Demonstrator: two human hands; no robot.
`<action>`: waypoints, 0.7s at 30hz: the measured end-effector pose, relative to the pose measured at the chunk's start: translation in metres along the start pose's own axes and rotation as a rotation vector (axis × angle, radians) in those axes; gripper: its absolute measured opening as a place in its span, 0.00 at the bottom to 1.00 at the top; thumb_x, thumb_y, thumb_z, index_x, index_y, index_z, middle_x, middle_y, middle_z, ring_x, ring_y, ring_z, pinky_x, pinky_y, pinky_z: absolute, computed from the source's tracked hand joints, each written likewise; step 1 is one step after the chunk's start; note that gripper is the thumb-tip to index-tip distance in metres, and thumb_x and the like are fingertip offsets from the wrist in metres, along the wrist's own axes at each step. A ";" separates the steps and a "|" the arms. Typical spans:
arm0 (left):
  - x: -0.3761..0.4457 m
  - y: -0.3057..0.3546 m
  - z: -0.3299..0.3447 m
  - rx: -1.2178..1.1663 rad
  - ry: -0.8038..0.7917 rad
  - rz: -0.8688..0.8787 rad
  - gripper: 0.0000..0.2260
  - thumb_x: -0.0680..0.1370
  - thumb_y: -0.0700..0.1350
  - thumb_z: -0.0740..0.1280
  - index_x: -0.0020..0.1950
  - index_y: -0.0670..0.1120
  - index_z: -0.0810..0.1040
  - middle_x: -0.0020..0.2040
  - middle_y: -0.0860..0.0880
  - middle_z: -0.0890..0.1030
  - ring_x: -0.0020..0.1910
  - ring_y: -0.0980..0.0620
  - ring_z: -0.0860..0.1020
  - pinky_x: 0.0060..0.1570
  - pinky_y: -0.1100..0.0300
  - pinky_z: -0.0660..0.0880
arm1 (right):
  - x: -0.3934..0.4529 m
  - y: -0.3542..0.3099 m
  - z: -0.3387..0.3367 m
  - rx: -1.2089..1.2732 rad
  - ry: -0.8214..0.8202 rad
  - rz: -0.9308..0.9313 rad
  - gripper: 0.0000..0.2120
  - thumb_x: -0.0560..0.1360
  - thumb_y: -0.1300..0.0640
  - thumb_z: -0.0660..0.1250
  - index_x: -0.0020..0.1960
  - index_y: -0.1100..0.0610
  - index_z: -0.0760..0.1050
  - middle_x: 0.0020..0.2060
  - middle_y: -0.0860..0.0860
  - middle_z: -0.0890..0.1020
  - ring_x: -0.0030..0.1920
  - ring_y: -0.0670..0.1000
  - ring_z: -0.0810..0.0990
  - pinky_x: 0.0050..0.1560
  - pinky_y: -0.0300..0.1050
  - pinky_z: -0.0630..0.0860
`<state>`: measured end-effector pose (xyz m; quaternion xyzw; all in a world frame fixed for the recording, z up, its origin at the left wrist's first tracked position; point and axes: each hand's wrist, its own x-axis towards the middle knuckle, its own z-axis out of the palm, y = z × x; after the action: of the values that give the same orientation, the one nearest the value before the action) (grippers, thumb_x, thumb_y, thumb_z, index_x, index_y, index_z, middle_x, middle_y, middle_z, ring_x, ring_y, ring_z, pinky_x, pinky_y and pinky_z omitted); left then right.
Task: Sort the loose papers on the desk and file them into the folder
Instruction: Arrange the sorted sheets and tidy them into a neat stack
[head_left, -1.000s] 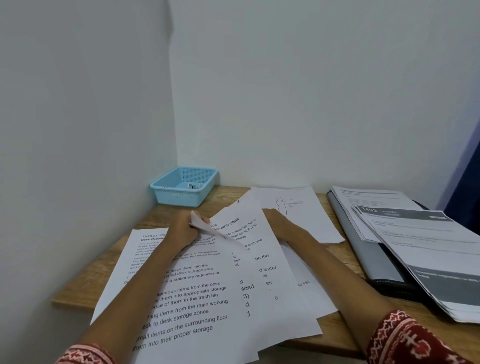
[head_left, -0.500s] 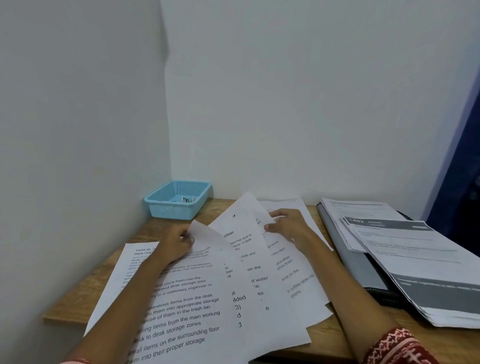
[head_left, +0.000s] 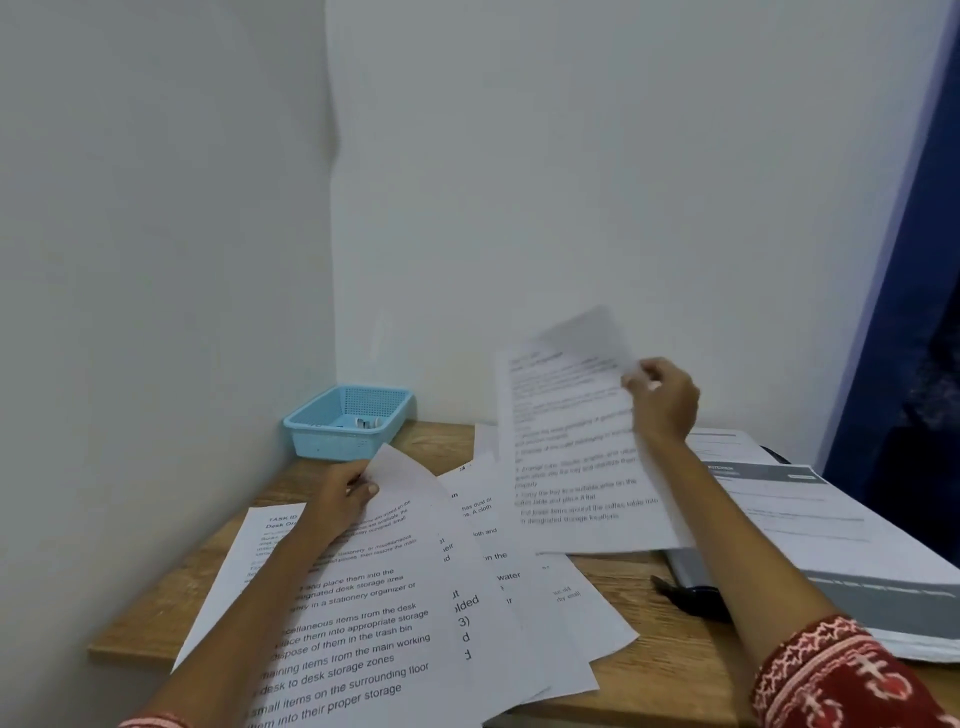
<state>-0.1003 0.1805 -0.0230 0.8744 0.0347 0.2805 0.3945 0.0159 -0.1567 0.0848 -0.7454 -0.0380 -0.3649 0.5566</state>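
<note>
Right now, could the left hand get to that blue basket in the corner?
Probably yes. The left hand grips the top edge of a printed sheet just in front of the blue basket, with only bare desk between. It would need to let go of the sheet first.

two hands are in view: the left hand (head_left: 349, 491) and the right hand (head_left: 664, 397). one printed sheet (head_left: 571, 441) is up off the desk, pinched in the right hand. the fanned loose papers (head_left: 415, 613) on the wooden desk (head_left: 639, 691) count about four overlapping sheets, though the exact number cannot be told where they cover each other. one grey folder (head_left: 691, 569) lies at the right, with at least two printed documents (head_left: 810, 525) stacked on it. one blue basket (head_left: 349, 421) sits in the corner, with a few small items inside, too small to count.
</note>
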 end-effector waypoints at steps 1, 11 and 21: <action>0.000 0.002 -0.001 -0.008 0.013 0.017 0.18 0.74 0.28 0.65 0.30 0.46 0.66 0.28 0.52 0.67 0.31 0.53 0.65 0.31 0.70 0.60 | 0.008 -0.010 -0.006 0.026 0.085 -0.058 0.05 0.72 0.62 0.69 0.48 0.59 0.80 0.44 0.52 0.82 0.42 0.50 0.75 0.39 0.39 0.66; -0.010 0.021 -0.015 -0.113 0.103 0.115 0.18 0.77 0.35 0.64 0.30 0.48 0.64 0.23 0.56 0.65 0.23 0.62 0.66 0.25 0.72 0.60 | 0.013 -0.051 -0.012 0.199 0.173 -0.138 0.02 0.72 0.63 0.68 0.43 0.57 0.79 0.37 0.46 0.79 0.36 0.45 0.72 0.36 0.36 0.66; -0.007 0.031 -0.041 -0.106 0.165 0.139 0.11 0.79 0.43 0.63 0.35 0.49 0.72 0.31 0.53 0.73 0.31 0.59 0.69 0.31 0.70 0.63 | -0.034 -0.004 0.023 0.204 -0.074 -0.118 0.02 0.71 0.64 0.70 0.43 0.59 0.79 0.38 0.49 0.81 0.37 0.47 0.73 0.36 0.40 0.68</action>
<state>-0.1327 0.1844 0.0173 0.8265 -0.0086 0.3797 0.4155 0.0011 -0.1233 0.0655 -0.6945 -0.1392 -0.3634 0.6052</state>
